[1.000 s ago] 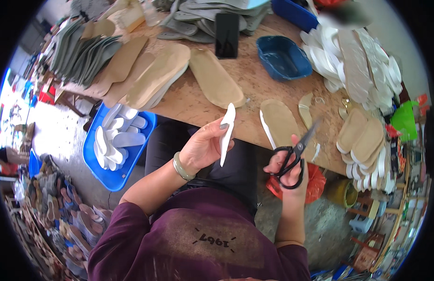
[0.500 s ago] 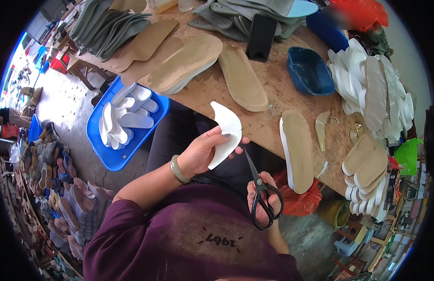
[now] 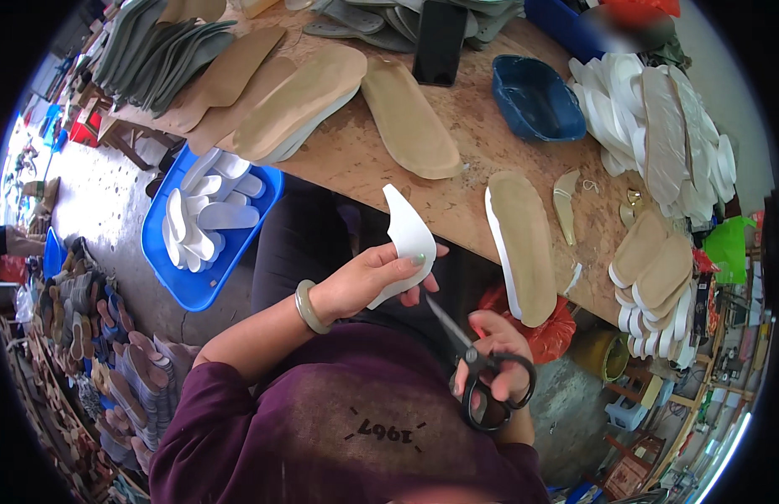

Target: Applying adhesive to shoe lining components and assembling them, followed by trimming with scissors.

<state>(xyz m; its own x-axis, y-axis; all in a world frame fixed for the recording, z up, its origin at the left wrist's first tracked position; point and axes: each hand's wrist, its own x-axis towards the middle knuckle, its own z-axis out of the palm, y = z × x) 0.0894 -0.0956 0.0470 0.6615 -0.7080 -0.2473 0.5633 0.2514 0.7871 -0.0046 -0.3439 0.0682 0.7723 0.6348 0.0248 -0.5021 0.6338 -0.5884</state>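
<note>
A white curved piece with a pointed upper end (image 3: 410, 233) is pinched between the thumb and fingers of my left hand (image 3: 374, 279), over my lap. My right hand (image 3: 500, 357) has its fingers through the handle loops of black-handled scissors (image 3: 469, 353). Their blades look closed and point up and left, with the tip just below my left fingers and apart from the white piece. Right of my hands, a tan-topped insole with a white edge (image 3: 524, 248) lies at the table's near edge.
On the wooden table (image 3: 456, 214) are more tan insoles (image 3: 410, 122), a black phone (image 3: 440, 46), a dark blue bowl (image 3: 536, 101) and stacked white pieces (image 3: 616, 109). Left of my legs, a blue tub (image 3: 217, 281) holds white pads. Under the table's edge hangs a red plastic bag (image 3: 550, 332).
My right hand with the scissors has moved right and down, away from the white piece. My left hand still holds that piece, slightly turned. The whole view has shifted a little.
</note>
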